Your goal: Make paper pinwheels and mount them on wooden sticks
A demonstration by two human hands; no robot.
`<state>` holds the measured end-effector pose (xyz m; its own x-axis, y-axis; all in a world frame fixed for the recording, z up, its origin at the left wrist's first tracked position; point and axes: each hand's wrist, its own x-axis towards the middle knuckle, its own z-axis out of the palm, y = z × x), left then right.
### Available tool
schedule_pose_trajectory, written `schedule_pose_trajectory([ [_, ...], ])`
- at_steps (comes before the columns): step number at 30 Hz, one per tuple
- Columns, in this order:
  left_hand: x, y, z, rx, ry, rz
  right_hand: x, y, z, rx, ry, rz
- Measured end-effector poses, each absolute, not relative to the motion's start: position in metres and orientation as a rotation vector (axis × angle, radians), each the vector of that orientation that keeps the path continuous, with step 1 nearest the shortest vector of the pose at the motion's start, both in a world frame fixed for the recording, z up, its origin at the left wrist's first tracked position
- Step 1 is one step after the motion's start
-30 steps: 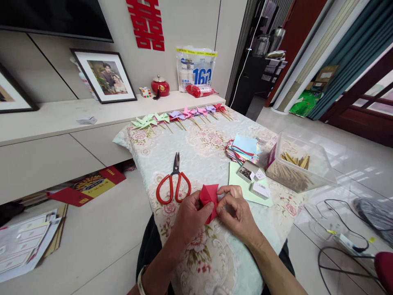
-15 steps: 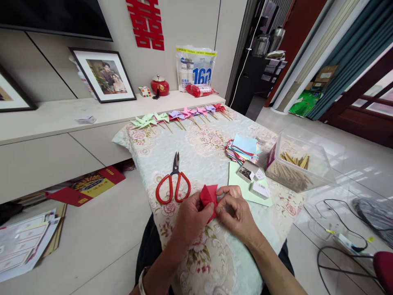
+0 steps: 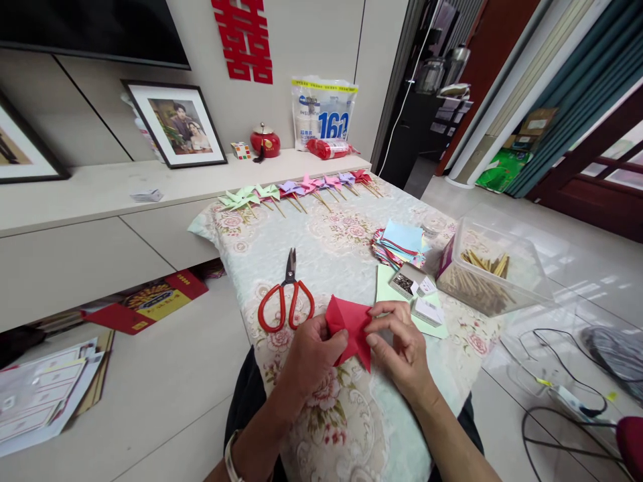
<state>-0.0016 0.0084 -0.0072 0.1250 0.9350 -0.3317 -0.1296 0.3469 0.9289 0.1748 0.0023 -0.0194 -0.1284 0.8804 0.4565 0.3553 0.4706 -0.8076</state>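
A red paper square (image 3: 352,327), cut and partly folded, is held above the near part of the table. My left hand (image 3: 316,351) pinches its left side, thumb on top. At the right edge of the paper, my right hand (image 3: 399,341) has its thumb and fingertips curled against it. Just left of the paper lie scissors (image 3: 287,298) with red handles, blades pointing away. Beyond my right hand, an opened small box of metal pins (image 3: 404,281) and a small white box (image 3: 426,311) rest on light green paper (image 3: 386,284).
Finished paper pinwheels (image 3: 311,184) on sticks line the table's far edge. A stack of coloured paper (image 3: 402,237) lies right of centre. Near the right edge stands a clear plastic bin (image 3: 495,281) of wooden sticks. The flowered tablecloth (image 3: 326,248) covers the table.
The red paper has spread out wider between my hands. My right hand has shifted right, its fingers less bunched, while my left hand keeps its pinch.
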Motion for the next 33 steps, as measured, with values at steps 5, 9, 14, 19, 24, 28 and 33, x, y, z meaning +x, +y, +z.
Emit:
schedule_pose_trajectory([
  [5, -0.015, 0.009, 0.003, 0.862, 1.076, 0.852, 0.182, 0.009, -0.028, -1.057, -1.348, 0.937],
  [9, -0.028, 0.009, 0.010, 0.989, 1.040, 0.743, 0.178, 0.016, -0.016, -0.936, -1.232, 1.423],
  [14, -0.039, 0.014, 0.015, 1.125, 1.094, 0.703, 0.163, 0.022, 0.011, -0.945, -1.321, 1.778],
  [19, -0.044, 0.019, 0.009, 1.202, 1.132, 0.744, 0.149, 0.031, 0.017, -0.965, -1.469, 1.842],
  [24, -0.049, 0.023, 0.005, 1.256, 1.177, 0.756, 0.142, 0.033, 0.008, -1.002, -1.543, 1.728],
  [28, -0.049, 0.027, 0.000, 1.260, 1.176, 0.695, 0.142, 0.032, -0.001, -1.027, -1.541, 1.688],
  [33, -0.047, 0.032, -0.001, 1.255, 1.152, 0.680, 0.141, 0.033, -0.006, -1.054, -1.440, 1.692],
])
